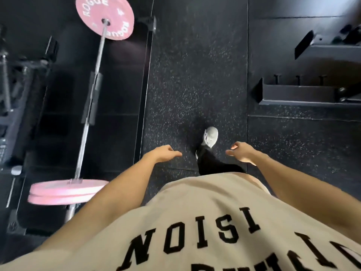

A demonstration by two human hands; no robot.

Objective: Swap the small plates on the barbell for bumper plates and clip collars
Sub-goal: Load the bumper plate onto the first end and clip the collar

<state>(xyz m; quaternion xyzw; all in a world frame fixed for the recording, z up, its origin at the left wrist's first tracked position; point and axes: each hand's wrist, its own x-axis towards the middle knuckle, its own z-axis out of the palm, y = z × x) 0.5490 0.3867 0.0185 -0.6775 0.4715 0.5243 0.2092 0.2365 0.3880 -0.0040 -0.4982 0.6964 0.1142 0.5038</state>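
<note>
A steel barbell (91,92) lies on the dark platform at the left, running from far to near. A pink bumper plate (104,16) marked ROGUE sits on its far end. Two pink bumper plates (64,192) sit side by side on its near end, with a clear collar (75,181) against their inner face. My left hand (166,152) hangs open over the floor, right of the bar and apart from it. My right hand (241,152) is also open and holds nothing.
Speckled black rubber floor (195,85) stretches ahead, with my grey shoe (210,136) stepping on it. Black metal rack feet and a storage tray (304,94) stand at the right. Dark rack parts (11,94) crowd the far left.
</note>
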